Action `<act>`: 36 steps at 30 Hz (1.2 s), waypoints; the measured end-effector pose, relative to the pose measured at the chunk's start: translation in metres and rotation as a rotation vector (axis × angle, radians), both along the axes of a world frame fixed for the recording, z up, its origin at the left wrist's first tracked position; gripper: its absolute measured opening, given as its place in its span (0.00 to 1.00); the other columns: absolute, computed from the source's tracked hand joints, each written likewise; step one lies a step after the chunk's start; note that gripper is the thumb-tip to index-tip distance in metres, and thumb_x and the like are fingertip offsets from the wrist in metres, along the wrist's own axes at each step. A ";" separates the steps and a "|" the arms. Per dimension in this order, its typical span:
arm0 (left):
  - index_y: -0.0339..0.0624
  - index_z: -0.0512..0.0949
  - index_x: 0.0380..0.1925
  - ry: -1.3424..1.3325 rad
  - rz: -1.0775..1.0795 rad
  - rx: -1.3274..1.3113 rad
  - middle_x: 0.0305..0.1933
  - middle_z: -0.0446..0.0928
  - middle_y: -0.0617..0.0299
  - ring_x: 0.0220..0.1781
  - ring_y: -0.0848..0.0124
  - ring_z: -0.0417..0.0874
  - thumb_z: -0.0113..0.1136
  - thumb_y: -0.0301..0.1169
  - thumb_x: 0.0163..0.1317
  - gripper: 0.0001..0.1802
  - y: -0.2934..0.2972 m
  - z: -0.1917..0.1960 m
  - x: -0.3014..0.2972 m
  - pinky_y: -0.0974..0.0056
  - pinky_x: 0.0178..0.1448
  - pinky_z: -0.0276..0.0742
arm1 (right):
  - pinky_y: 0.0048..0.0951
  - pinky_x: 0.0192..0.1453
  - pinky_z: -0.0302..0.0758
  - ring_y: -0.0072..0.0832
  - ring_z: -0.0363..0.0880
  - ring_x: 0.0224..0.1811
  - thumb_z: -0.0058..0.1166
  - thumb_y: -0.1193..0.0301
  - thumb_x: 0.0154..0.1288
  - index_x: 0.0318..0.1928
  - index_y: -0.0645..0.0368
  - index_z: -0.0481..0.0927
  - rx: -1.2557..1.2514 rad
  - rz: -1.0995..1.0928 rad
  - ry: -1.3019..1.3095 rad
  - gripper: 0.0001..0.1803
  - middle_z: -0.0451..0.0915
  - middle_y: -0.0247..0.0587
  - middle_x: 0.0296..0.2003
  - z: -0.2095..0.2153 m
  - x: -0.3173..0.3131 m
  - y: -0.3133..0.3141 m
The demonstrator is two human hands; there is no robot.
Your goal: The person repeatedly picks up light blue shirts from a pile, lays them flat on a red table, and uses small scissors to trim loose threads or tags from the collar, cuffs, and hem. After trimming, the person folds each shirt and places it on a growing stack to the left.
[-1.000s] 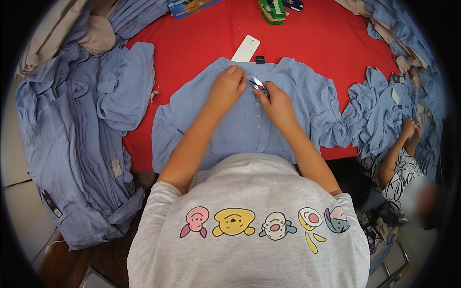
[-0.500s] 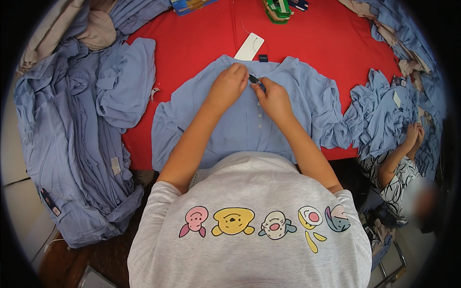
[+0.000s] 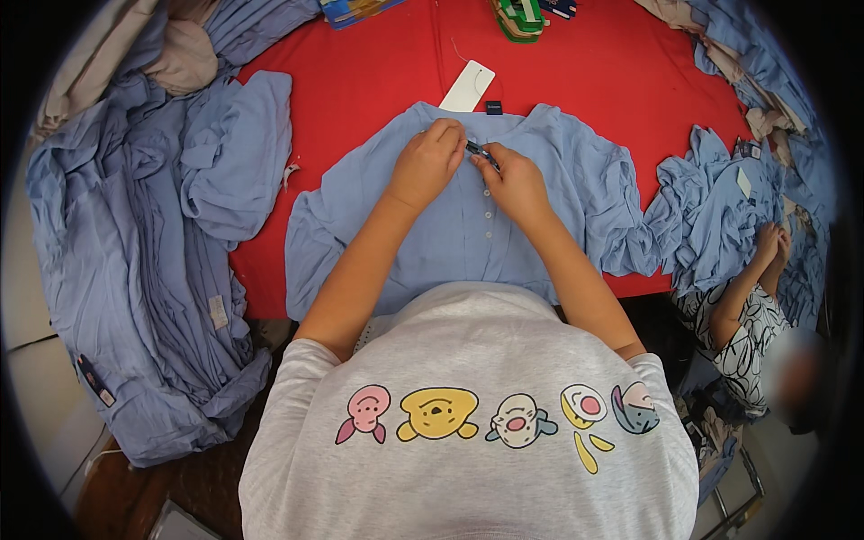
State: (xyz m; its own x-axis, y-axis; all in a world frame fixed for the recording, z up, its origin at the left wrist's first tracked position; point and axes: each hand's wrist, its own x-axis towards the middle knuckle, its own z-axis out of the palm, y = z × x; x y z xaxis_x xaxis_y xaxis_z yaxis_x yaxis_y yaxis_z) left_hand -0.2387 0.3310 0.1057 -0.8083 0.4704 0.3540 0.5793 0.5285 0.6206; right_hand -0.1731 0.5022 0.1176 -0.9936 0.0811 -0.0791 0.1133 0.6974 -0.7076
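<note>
A light blue buttoned shirt (image 3: 549,193) lies flat on the red table (image 3: 378,81), collar away from me, with a white hang tag (image 3: 468,86) above the collar. My left hand (image 3: 427,162) presses down on the shirt's front near the collar, fingers curled on the fabric. Close beside it, my right hand (image 3: 511,180) pinches a small dark tool (image 3: 481,152) at the top of the button placket. The tool's tip points toward my left hand. Several white buttons run down the placket below both hands.
A big heap of blue shirts (image 3: 144,261) hangs over the table's left side. More blue garments (image 3: 720,198) are piled at the right, where another person's hands (image 3: 769,247) work. A green object (image 3: 520,18) and a coloured box (image 3: 355,9) sit at the far edge.
Both hands have shifted slightly up the placket toward the collar and drawn closer together. The shirt has stayed in place.
</note>
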 end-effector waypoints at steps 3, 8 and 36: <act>0.37 0.80 0.39 -0.041 -0.013 0.002 0.47 0.82 0.59 0.40 0.56 0.85 0.65 0.24 0.64 0.05 -0.001 0.001 -0.001 0.57 0.44 0.83 | 0.40 0.33 0.75 0.44 0.82 0.27 0.60 0.60 0.73 0.46 0.60 0.85 -0.007 0.005 -0.029 0.16 0.82 0.50 0.26 0.000 0.000 0.000; 0.36 0.79 0.39 -0.115 -0.035 0.010 0.47 0.81 0.57 0.43 0.54 0.85 0.63 0.25 0.66 0.05 -0.003 0.008 -0.004 0.54 0.46 0.83 | 0.40 0.33 0.75 0.43 0.82 0.27 0.60 0.59 0.73 0.46 0.59 0.85 -0.022 0.000 -0.060 0.16 0.82 0.48 0.26 0.006 -0.001 0.000; 0.35 0.76 0.55 -0.586 0.235 0.305 0.48 0.82 0.59 0.45 0.70 0.83 0.68 0.23 0.62 0.21 0.003 0.001 0.079 0.66 0.51 0.80 | 0.38 0.38 0.78 0.37 0.84 0.32 0.68 0.61 0.56 0.38 0.60 0.84 0.102 0.043 -0.276 0.16 0.85 0.44 0.30 0.020 -0.039 -0.006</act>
